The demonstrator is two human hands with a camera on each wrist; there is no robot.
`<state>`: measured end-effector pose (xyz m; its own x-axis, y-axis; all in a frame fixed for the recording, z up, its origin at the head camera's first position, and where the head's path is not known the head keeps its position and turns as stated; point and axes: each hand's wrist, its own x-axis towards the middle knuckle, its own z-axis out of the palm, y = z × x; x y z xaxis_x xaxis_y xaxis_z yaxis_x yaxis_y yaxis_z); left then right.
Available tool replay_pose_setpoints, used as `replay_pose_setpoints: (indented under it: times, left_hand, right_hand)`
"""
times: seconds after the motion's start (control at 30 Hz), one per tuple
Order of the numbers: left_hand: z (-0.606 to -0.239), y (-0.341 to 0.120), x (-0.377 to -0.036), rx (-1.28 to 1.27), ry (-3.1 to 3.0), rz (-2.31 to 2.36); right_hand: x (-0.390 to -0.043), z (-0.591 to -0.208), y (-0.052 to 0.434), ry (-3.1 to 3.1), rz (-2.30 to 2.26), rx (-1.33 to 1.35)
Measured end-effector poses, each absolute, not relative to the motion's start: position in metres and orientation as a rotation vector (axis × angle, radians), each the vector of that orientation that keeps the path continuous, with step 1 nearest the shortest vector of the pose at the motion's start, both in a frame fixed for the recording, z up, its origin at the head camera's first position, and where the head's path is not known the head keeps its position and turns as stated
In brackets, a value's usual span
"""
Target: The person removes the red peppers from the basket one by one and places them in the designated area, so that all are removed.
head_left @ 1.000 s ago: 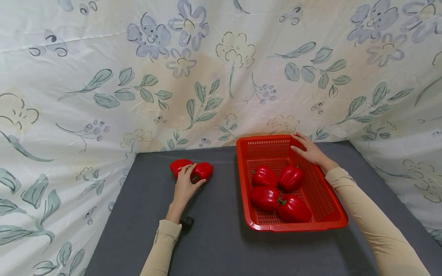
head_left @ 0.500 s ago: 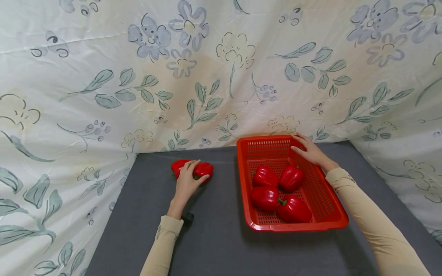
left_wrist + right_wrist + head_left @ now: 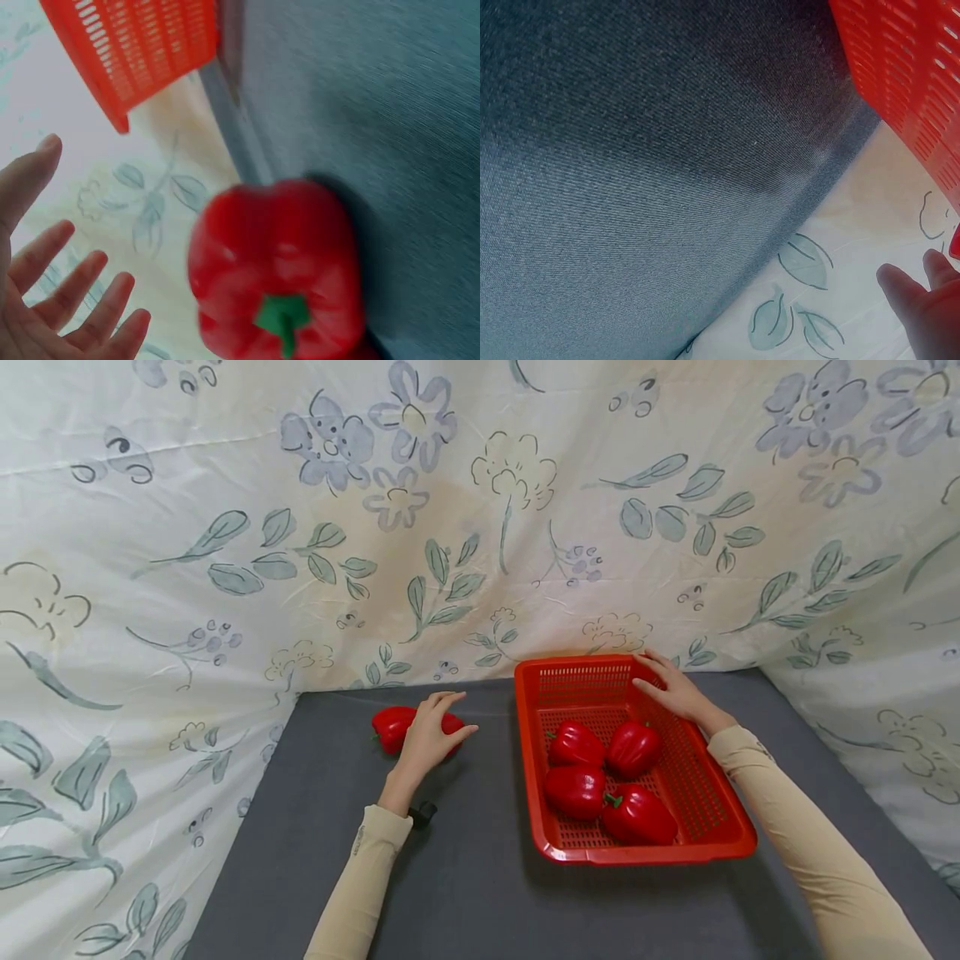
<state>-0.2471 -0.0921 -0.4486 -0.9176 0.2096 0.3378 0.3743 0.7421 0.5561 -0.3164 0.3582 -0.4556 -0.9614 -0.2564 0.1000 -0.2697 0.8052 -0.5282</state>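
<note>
Grey cloth [image 3: 465,877] covered the table, with flowered sheets [image 3: 225,527] hung behind and at both sides. Red slotted basket [image 3: 712,843] sat right of centre and held four red peppers [image 3: 576,789]. Right hand [image 3: 675,689] rested on its far rim, fingers straight. Left hand [image 3: 429,739] hovered spread over two more peppers [image 3: 392,727] lying on the cloth near the back edge, gripping neither. No labels or writing seen.
</note>
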Motion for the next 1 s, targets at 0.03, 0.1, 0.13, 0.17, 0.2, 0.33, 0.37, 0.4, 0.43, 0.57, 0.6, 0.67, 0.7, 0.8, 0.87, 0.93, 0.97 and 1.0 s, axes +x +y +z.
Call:
replay_pose_setpoints:
  times: [0.03,0.1,0.13,0.17,0.2,0.33,0.37,0.4,0.43,0.57,0.6,0.67,0.7,0.8,0.87,0.93,0.97,1.0]
  left_hand:
    - [-0.447,-0.090,-0.248,-0.485,-2.694,-0.940]
    - [-0.445,-0.085,-0.251,-0.535,-2.710,-0.926]
    - [-0.444,-0.083,-0.252,-0.562,-2.712,-0.927]
    - [-0.442,-0.081,-0.253,-0.589,-2.712,-0.933]
    - [-0.441,-0.079,-0.255,-0.617,-2.710,-0.935]
    - [-0.437,-0.071,-0.261,-0.715,-2.691,-0.972]
    - [-0.436,-0.069,-0.263,-0.742,-2.686,-0.980]
    - [-0.435,-0.067,-0.264,-0.765,-2.688,-0.979]
    - [-0.434,-0.064,-0.266,-0.789,-2.691,-0.980]
    - [-0.432,-0.051,-0.269,-0.889,-2.719,-0.970]
    - [-0.432,-0.048,-0.269,-0.910,-2.727,-0.967]
    - [-0.431,-0.040,-0.268,-0.957,-2.747,-0.957]
    - [-0.431,-0.036,-0.268,-0.980,-2.755,-0.946]
    - [-0.431,-0.024,-0.267,-1.045,-2.773,-0.910]
    - [-0.431,-0.017,-0.268,-1.076,-2.778,-0.883]
    - [-0.430,-0.010,-0.268,-1.105,-2.777,-0.877]
    - [-0.430,-0.007,-0.268,-1.116,-2.776,-0.873]
    - [-0.429,-0.004,-0.269,-1.127,-2.778,-0.867]
  right_hand:
    - [-0.316,-0.455,0.357,-2.961,0.873,0.432]
    - [-0.315,-0.455,0.356,-2.960,0.874,0.431]
    - [-0.315,-0.455,0.356,-2.960,0.874,0.431]
    - [-0.315,-0.454,0.356,-2.960,0.875,0.429]
    - [-0.314,-0.454,0.355,-2.961,0.876,0.431]
    - [-0.314,-0.452,0.354,-2.960,0.879,0.438]
    - [-0.314,-0.451,0.354,-2.958,0.880,0.440]
    - [-0.314,-0.451,0.354,-2.956,0.882,0.442]
    - [-0.314,-0.451,0.354,-2.954,0.881,0.443]
    - [-0.314,-0.451,0.354,-2.950,0.879,0.445]
    - [-0.314,-0.451,0.354,-2.950,0.879,0.446]
    - [-0.315,-0.451,0.355,-2.949,0.882,0.446]
    - [-0.314,-0.451,0.354,-2.948,0.884,0.447]
    - [-0.315,-0.452,0.355,-2.943,0.883,0.452]
    - [-0.315,-0.452,0.355,-2.939,0.882,0.452]
    - [-0.316,-0.453,0.355,-2.934,0.877,0.450]
    - [-0.316,-0.453,0.354,-2.935,0.879,0.448]
    - [-0.316,-0.453,0.354,-2.934,0.877,0.446]
